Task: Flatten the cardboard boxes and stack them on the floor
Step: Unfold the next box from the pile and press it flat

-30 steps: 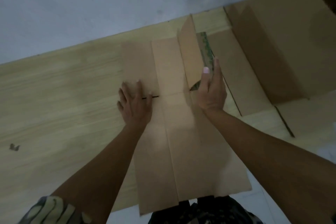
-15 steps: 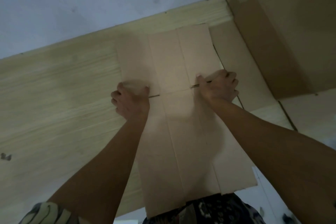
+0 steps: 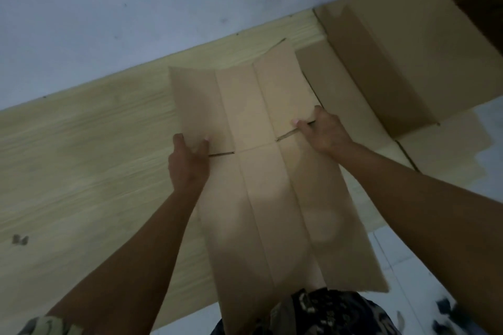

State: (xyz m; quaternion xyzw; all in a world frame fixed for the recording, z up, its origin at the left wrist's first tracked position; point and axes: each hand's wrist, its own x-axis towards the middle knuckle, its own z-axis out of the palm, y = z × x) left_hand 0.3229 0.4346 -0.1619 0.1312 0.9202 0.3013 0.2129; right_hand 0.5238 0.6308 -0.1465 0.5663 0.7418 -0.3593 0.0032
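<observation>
**Flat box gripped at both side slits, slip risk**

Risk: far flaps bow upward; box could spring open or slide if either pinch slackens. Flattened box (image 3: pixel 272 177) lies centre frame, over the floor (image 3: pixel 81 149). Left hand (image 3: pixel 187 160) pinches its 9 o'clock edge, right hand (image 3: pixel 324 130) its 3 o'clock edge. Another cardboard box (image 3: pixel 394 49) at 2 o'clock.

Flattened box's (image 3: pixel 275 198) near end behind knee.
</observation>
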